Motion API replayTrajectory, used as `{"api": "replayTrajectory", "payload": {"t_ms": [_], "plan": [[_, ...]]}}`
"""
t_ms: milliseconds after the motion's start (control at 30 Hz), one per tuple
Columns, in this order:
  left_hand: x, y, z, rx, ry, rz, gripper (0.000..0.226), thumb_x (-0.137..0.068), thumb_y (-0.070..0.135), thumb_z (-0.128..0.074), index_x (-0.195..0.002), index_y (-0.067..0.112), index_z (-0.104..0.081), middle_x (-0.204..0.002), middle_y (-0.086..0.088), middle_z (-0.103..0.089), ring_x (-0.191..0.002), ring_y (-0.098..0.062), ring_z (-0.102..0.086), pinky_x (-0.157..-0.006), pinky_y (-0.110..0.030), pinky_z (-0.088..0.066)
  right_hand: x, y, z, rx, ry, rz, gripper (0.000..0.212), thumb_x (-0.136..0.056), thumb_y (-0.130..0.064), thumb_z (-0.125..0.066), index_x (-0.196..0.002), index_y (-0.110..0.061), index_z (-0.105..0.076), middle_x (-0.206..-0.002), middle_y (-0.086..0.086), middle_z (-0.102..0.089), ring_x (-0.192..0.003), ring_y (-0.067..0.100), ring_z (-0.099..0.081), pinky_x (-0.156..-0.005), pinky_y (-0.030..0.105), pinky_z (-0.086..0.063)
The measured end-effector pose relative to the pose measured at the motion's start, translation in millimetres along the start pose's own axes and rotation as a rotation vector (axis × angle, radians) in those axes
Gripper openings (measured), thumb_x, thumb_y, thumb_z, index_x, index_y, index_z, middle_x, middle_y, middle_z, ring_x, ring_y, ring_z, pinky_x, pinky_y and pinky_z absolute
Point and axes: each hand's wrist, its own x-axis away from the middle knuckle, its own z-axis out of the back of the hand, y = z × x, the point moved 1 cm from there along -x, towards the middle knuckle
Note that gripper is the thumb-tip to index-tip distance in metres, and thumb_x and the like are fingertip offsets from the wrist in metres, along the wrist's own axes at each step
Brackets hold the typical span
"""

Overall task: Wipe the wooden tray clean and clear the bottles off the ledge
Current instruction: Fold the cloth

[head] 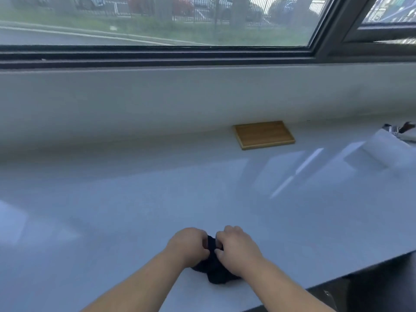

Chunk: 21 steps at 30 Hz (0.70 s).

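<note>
- Surface: you stand before a broad, glossy pale grey-white ledge (135, 199) that runs the full width of the view; soft reflections of the window panes lie across its right half.
- Back wall: a plain white upstand (157, 97) rises from the far edge of the ledge to a dark-framed window (157, 54); through the glass you see grass, a road, a railing fence and parked cars, all blurred.
- Task object: the flat rectangular light-wood tray with a raised rim (263, 135) lies at the far edge of the ledge, right of centre, against the upstand and well apart from your hands; nothing rests on it.
- Cloth: a crumpled dark navy cloth (216, 270) lies on the near part of the ledge.
- Hands: your left hand (188, 245) and right hand (236, 248) are close together, both with fingers curled and clamped on the cloth.
- Right edge: a white sheet or bag (378, 147) with small dark-and-white items behind it, too blurred to identify.
- Lower right: the ledge ends at a dark edge (371, 287).
</note>
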Motion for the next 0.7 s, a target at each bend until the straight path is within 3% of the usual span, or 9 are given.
{"api": "replayTrajectory", "payload": {"t_ms": [167,300,367,433,533,633,700], "plan": [[-11.0,8.8,44.5,0.283,0.139,-0.042,0.007,-0.084,0.039,-0.058,-0.083,0.033,-0.059,-0.087,0.01,-0.067,-0.074,-0.011,-0.059,-0.062,-0.028,-0.047,-21.8,14.0,56.4,-0.398,0.054,-0.054,0.006,-0.092,-0.033,-0.056,-0.09,-0.027,-0.055,-0.102,-0.006,-0.056,-0.093,0.018,-0.054,-0.077,0.035,-0.05],[-13.8,33.6,104.0,0.433,0.309,-0.06,0.012,-0.083,0.043,-0.052,-0.081,0.031,-0.054,-0.078,0.008,-0.065,-0.068,-0.013,-0.057,-0.062,-0.032,-0.044,-41.8,19.1,116.1,-0.685,0.121,-0.052,0.014,-0.087,-0.041,-0.058,-0.086,-0.029,-0.052,-0.084,-0.006,-0.061,-0.064,0.013,-0.052,-0.058,0.03,-0.044],[-12.7,46.8,137.2,0.481,0.412,-0.047,0.014,-0.083,0.043,-0.048,-0.082,0.03,-0.052,-0.076,0.007,-0.063,-0.068,-0.015,-0.055,-0.061,-0.034,-0.043,-52.3,20.2,144.1,-0.81,0.164,-0.034,0.025,-0.084,-0.052,-0.064,-0.09,-0.03,-0.054,-0.087,-0.008,-0.063,-0.07,0.014,-0.059,-0.062,0.031,-0.05],[-8.1,58.4,168.3,0.601,0.532,-0.014,0.014,-0.083,0.042,-0.047,-0.08,0.028,-0.049,-0.07,0.011,-0.057,-0.064,-0.015,-0.05,-0.06,-0.033,-0.04,-63.0,25.2,169.4,-0.889,0.198,-0.018,0.04,-0.084,-0.063,-0.068,-0.102,-0.029,-0.056,-0.102,-0.009,-0.064,-0.088,0.012,-0.066,-0.074,0.035,-0.055],[4.6,69.9,208.5,0.809,0.676,-0.007,0.012,-0.083,0.037,-0.049,-0.072,0.032,-0.048,-0.064,0.014,-0.051,-0.063,-0.016,-0.049,-0.064,-0.037,-0.046,-75.2,30.8,197.5,-0.948,0.204,0.005,0.054,-0.082,-0.078,-0.058,-0.107,-0.029,-0.057,-0.105,-0.007,-0.067,-0.094,0.012,-0.066,-0.082,0.038,-0.054],[14.2,74.7,239.8,1.017,0.752,-0.009,0.013,-0.082,0.038,-0.051,-0.079,0.026,-0.053,-0.077,0.001,-0.057,-0.073,-0.023,-0.054,-0.079,-0.051,-0.057,-85.1,29.5,217.0,-1.025,0.142,0.059,0.08,-0.068,-0.093,-0.041,-0.107,-0.028,-0.068,-0.107,-0.004,-0.071,-0.101,0.017,-0.066,-0.089,0.039,-0.051],[15.7,72.7,251.1,1.09,0.757,-0.015,0.02,-0.083,0.038,-0.051,-0.085,0.019,-0.053,-0.08,-0.003,-0.059,-0.073,-0.024,-0.056,-0.08,-0.052,-0.059,-88.6,21.8,226.1,-1.103,0.082,0.126,0.076,-0.074,-0.09,-0.04,-0.11,-0.031,-0.073,-0.111,-0.007,-0.074,-0.107,0.011,-0.065,-0.096,0.039,-0.048]]}}
